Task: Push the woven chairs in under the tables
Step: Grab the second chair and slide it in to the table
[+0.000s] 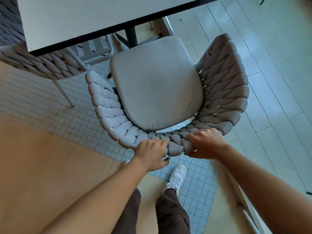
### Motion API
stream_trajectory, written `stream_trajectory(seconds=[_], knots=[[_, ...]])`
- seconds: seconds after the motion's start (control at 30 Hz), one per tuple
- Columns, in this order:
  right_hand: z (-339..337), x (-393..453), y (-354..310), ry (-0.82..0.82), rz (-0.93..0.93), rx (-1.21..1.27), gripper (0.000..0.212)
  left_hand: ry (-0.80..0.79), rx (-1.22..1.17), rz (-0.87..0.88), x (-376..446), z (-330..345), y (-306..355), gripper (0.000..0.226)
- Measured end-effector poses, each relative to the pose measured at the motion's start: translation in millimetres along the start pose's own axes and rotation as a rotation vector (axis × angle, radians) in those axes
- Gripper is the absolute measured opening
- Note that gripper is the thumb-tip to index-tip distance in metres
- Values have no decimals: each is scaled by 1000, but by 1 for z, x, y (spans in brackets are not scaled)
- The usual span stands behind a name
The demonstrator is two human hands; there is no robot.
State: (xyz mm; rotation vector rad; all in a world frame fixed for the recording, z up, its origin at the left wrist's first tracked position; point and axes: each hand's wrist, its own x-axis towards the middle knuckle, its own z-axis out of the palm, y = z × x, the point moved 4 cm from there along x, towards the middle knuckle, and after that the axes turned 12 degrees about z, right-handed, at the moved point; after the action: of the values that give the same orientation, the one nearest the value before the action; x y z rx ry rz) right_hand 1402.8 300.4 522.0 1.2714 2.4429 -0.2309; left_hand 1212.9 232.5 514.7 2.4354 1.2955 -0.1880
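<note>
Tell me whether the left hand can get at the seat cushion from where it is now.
Probably yes. The left hand grips the woven chair at its back rim, and the seat cushion lies bare just past that rim, with only its far edge near the table.

Gripping back rim of woven chair (224,92) directly ahead: my left hand (152,153) and right hand (205,143) sitting side by side. Seat cushion (156,83) lying beyond hands, its far edge nearing table (87,19). Second chair (49,65) standing left, partly under table.
</note>
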Motion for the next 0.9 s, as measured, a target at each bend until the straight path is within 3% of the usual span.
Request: stream_trajectory(seconds=[0.1, 0.23, 0.63, 0.9], knots=[[0, 1, 33, 31, 18, -15, 64, 8, -42, -125, 26, 2, 29, 65], [6, 10, 32, -18, 5, -34, 49, 3, -26, -225, 44, 6, 37, 49], [-17, 52, 26, 158, -15, -76, 49, 75, -36, -187, 52, -21, -5, 31], [-7, 27, 27, 190, 100, -32, 41, 86, 12, -66, 47, -17, 12, 35]])
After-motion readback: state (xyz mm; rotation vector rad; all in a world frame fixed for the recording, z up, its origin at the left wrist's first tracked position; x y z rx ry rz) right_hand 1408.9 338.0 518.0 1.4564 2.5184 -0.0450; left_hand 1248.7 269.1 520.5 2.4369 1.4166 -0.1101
